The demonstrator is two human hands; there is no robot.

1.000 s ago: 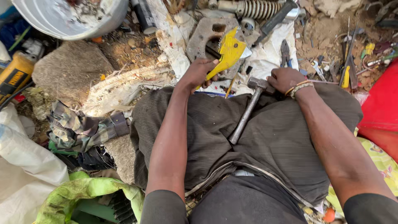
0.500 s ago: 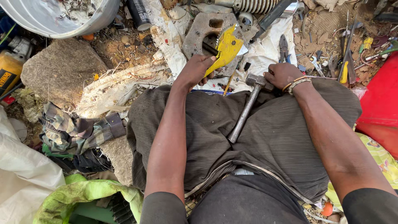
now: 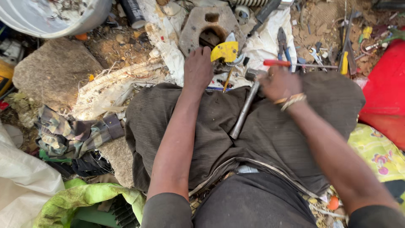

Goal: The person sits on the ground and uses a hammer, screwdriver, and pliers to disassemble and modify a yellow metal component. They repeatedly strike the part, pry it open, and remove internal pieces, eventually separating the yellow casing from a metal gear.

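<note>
A dark brown cloth is lying over the person's lap across the middle of the frame, serving as the working surface. At the upper centre a grey metal plate with a square hole and a round hole is resting on a white sack, and a yellow part is sitting at the lower edge of its round hole.

The left hand is pressing down just left of the yellow part, fingers curled toward the plate; whether it is gripping anything cannot be told. The right hand is blurred, closing around a red-handled screwdriver whose shaft is pointing to the right. A hammer is lying loose on the cloth between the hands, touched by neither.

Judging from this, the yellow part is still seated on the plate, so the work on it is looking early or midway, with the tool not yet applied.

Room is tight: pliers and scattered tools are crowding the upper right, a red container is bounding the right edge, and a flat stone is sitting at the left.
</note>
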